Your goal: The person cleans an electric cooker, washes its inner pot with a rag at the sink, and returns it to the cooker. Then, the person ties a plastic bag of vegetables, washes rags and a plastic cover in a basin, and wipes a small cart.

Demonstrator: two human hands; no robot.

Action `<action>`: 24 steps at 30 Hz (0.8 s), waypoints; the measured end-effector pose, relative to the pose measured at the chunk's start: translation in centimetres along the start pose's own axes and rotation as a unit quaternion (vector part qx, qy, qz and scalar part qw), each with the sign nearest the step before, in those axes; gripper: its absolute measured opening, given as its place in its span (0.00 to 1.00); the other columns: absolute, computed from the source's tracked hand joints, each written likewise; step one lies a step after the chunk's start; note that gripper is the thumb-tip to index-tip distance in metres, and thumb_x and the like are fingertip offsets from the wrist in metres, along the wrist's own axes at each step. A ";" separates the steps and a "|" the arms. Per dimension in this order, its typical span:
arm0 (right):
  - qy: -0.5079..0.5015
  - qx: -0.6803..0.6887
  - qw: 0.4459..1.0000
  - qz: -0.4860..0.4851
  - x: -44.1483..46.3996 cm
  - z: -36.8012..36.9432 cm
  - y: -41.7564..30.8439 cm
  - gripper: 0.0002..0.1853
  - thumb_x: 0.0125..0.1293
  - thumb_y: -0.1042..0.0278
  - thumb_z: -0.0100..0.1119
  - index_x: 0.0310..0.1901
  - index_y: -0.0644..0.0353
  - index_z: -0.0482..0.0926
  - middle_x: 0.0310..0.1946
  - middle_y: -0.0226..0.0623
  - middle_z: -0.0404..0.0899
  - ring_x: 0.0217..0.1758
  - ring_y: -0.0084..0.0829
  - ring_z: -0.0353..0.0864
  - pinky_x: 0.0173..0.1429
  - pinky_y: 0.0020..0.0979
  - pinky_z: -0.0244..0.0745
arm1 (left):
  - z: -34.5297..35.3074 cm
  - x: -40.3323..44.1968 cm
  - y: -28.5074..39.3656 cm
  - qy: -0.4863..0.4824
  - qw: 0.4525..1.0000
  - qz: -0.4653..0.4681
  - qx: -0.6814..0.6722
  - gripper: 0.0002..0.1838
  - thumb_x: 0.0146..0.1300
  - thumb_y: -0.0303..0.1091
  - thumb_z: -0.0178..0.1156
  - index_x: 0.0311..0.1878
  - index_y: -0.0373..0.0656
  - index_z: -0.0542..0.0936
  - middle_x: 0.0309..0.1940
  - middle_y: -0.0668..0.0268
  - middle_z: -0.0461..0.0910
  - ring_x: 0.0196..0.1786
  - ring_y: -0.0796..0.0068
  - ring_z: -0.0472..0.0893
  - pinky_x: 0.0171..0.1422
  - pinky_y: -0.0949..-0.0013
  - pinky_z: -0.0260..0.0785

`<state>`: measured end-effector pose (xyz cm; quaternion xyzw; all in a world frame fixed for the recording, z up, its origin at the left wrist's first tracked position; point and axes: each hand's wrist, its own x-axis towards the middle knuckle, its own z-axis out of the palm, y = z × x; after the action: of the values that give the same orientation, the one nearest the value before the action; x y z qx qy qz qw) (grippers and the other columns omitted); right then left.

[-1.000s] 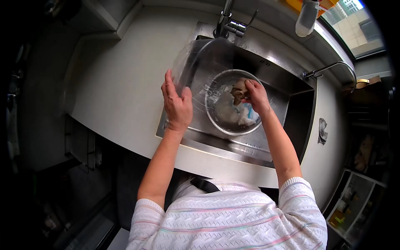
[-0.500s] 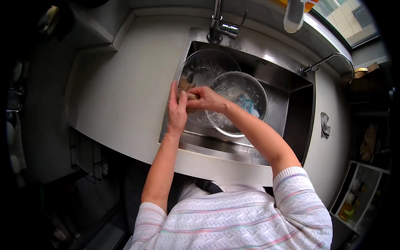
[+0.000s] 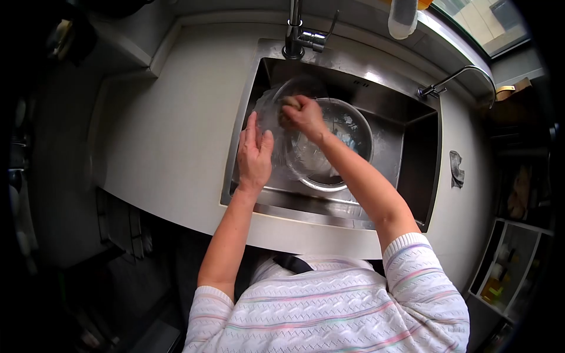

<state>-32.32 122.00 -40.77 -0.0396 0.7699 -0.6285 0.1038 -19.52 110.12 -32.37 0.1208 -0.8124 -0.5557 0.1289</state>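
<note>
Over the left part of the steel sink (image 3: 388, 147), my left hand (image 3: 255, 154) has its fingers and thumb apart against the near side of a clear, glossy round vessel or film (image 3: 273, 112), blurred by motion. My right hand (image 3: 306, 116) is closed on a brownish cloth (image 3: 287, 112) at the inner side of that clear piece. Below my right forearm, a round metal bowl (image 3: 366, 126) stands in the sink and holds water with something pale and bluish in it. My forearm hides part of the bowl.
A tall faucet (image 3: 294, 44) rises behind the sink, and a thin curved tap (image 3: 465, 73) stands at the back right. A grey crumpled item (image 3: 457, 169) lies on the right counter. The pale counter (image 3: 159, 129) extends to the left.
The right hand went with the cloth from the bowl to the clear vessel by my left hand, then up and slightly away from my left hand. The view has shifted a little.
</note>
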 end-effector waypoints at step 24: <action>0.036 -0.164 0.982 -0.085 -2.9 3.8 -1.6 0.13 0.50 0.66 0.59 0.36 0.63 0.75 0.35 0.51 0.76 0.42 0.49 0.76 0.47 0.41 0.71 | -0.5 -1.0 -0.6 0.014 0.988 0.065 0.139 0.28 0.65 0.39 0.50 0.65 0.38 0.59 0.44 0.56 0.69 0.43 0.64 0.71 0.51 0.67 0.64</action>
<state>-28.84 118.53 -39.57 -0.0987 0.8596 -0.5011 0.0140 -18.40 109.76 -32.82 0.0922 -0.8861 -0.4258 0.1580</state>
